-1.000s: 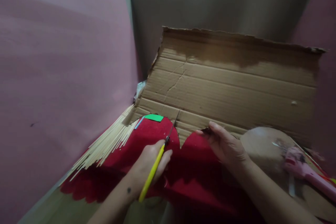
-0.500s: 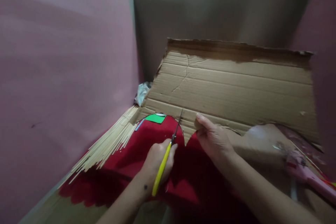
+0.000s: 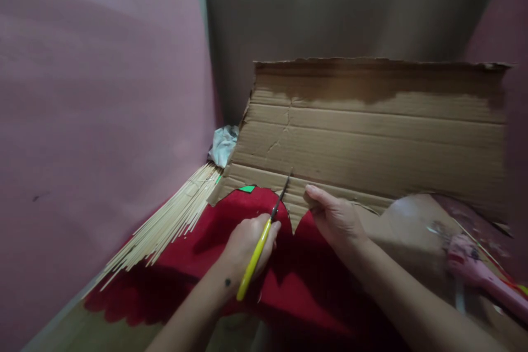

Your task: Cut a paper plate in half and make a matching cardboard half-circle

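A large sheet of brown cardboard (image 3: 371,143) stands tilted in front of me, its lower edge cut in curves. My left hand (image 3: 251,239) is closed round scissors (image 3: 253,264) with yellow handles, their dark blades pointing up against the cardboard's lower part. To the right, my right hand (image 3: 336,217) grips the lower edge of the cardboard, thumb on the near face and the other fingers mostly hidden. Red cloth (image 3: 231,220) spreads below both hands. A small green piece (image 3: 247,189) shows at the cardboard's curved edge.
Thin wooden sticks (image 3: 165,225) lie bundled at the left, beside a pink wall (image 3: 103,93). Behind them is a crumpled pale bag (image 3: 224,144). A pink tool (image 3: 482,278), possibly a glue gun, lies at the right by clear plastic (image 3: 416,217).
The cardboard has shifted and its upper edge looks more level. Less of the green piece shows now. Both hands keep nearly the same places, the scissors slightly changed in angle.
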A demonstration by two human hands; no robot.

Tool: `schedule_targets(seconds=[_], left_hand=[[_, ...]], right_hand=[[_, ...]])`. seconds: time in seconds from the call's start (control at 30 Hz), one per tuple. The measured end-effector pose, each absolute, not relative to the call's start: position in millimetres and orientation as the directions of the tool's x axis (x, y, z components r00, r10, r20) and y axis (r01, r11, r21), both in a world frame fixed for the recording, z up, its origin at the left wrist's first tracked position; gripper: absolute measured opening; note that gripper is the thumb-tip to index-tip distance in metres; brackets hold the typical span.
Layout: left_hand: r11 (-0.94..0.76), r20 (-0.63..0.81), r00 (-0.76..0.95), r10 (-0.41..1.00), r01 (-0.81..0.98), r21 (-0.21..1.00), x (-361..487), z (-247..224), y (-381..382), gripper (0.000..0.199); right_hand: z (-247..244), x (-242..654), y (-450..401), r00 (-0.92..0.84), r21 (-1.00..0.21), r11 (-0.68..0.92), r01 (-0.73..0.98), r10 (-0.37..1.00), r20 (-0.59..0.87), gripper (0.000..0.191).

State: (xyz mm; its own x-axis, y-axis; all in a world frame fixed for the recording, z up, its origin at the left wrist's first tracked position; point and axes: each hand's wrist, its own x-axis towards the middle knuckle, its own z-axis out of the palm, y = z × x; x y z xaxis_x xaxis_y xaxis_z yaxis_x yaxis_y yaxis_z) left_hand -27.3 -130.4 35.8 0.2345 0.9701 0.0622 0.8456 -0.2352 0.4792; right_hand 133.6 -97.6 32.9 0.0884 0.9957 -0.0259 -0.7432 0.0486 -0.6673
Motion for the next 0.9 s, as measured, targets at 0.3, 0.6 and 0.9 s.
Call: schedule_targets(seconds=[0.3, 0.6, 0.9], left_hand=[[-0.273, 0.12, 0.247, 0.962, 0.832, 0.483, -26.1, 30.1, -137.9, 0.029], [-0.245, 0.111, 0.223, 0.968, 0.774, 0.584, -28.9, 33.0, -143.1, 0.027], [-0.187, 0.077, 0.171, 0.982, 0.901, 0.392, -20.3, 38.0, -134.7, 0.034]], right_hand=[[32.9, 135.8, -102.2, 0.098, -0.672, -0.003, -0.741, 0.989, -0.113, 0.016], [38.9, 128.2, -104.9, 0.155, -0.653, 0.063, -0.755, 0.984, -0.085, 0.016], [38.5, 131.6, -106.4, 0.139, -0.672, 0.061, -0.738, 0.988, -0.063, 0.018]])
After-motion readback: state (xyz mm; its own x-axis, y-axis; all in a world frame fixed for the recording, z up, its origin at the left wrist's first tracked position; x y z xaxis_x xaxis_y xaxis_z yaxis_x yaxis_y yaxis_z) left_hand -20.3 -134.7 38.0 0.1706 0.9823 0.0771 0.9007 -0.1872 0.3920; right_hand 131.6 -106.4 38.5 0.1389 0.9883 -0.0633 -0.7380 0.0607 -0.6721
